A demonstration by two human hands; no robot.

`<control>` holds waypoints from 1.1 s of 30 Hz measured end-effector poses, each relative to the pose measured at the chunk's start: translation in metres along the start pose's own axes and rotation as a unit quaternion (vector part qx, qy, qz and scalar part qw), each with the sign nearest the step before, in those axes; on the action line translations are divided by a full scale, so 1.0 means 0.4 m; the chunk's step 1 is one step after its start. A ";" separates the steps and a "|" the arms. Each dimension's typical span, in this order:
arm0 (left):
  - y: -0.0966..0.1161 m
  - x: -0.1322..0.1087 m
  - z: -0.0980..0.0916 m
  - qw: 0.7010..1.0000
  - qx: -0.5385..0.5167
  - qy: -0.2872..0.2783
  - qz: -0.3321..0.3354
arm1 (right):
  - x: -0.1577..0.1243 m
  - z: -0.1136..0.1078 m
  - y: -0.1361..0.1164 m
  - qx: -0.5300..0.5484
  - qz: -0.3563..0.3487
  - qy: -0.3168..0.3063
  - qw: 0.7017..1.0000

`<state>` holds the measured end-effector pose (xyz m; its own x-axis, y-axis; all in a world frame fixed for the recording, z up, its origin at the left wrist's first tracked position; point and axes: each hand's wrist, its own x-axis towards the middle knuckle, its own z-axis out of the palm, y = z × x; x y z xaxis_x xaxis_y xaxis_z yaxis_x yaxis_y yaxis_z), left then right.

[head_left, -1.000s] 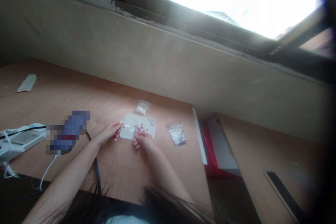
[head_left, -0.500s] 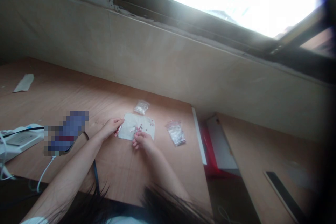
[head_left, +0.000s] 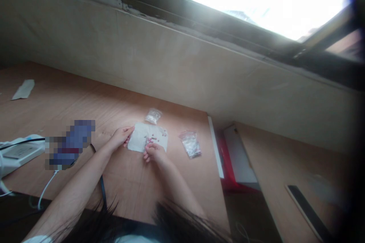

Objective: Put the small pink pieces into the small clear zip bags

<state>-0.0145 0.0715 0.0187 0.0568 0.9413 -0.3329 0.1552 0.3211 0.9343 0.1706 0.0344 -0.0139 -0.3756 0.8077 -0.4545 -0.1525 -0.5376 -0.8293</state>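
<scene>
Where a white sheet (head_left: 146, 137) lies flat on a plywood table (head_left: 85, 102), small pink beads (head_left: 153, 137) sit scattered across its middle. The left hand (head_left: 121, 138) rests at the sheet's left edge, fingers reaching forward and touching it, while the right hand (head_left: 154, 152) sits at its lower edge, fingers curled in beside the beads; whether either is gripping anything is too small to tell. A clear zip bag (head_left: 190, 144) with contents lies just right of the sheet, and a smaller clear bag (head_left: 153, 116) lies just beyond it. Further left are a pixelated object (head_left: 71, 144) and a white power strip (head_left: 19, 152), with a red-and-white box (head_left: 239, 159) off the table's right end.
</scene>
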 end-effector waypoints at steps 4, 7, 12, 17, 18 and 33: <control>0.005 -0.005 0.000 1.000 0.003 -0.001 0.007 | -0.002 0.001 0.000 0.002 0.002 0.002 1.000; 0.010 -0.009 0.006 1.000 0.006 0.003 0.023 | -0.004 0.005 -0.004 0.003 0.003 0.005 1.000; 0.014 -0.010 0.014 0.999 -0.001 0.040 0.028 | -0.005 0.006 -0.007 0.000 0.005 0.003 1.000; 0.017 -0.006 0.011 0.999 0.000 0.011 0.035 | -0.005 0.003 -0.002 0.004 0.001 0.003 1.000; 0.018 -0.006 0.009 0.999 0.002 0.006 0.036 | -0.005 0.003 -0.002 0.006 -0.001 0.001 1.000; 0.000 0.015 0.005 0.999 -0.005 0.006 0.031 | -0.008 0.001 0.000 -0.003 0.002 -0.008 1.000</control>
<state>-0.0121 0.0768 0.0163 0.0542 0.9604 -0.2731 0.1428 0.2633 0.9541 0.1713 0.0317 -0.0125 -0.3915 0.8016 -0.4519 -0.1457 -0.5389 -0.8297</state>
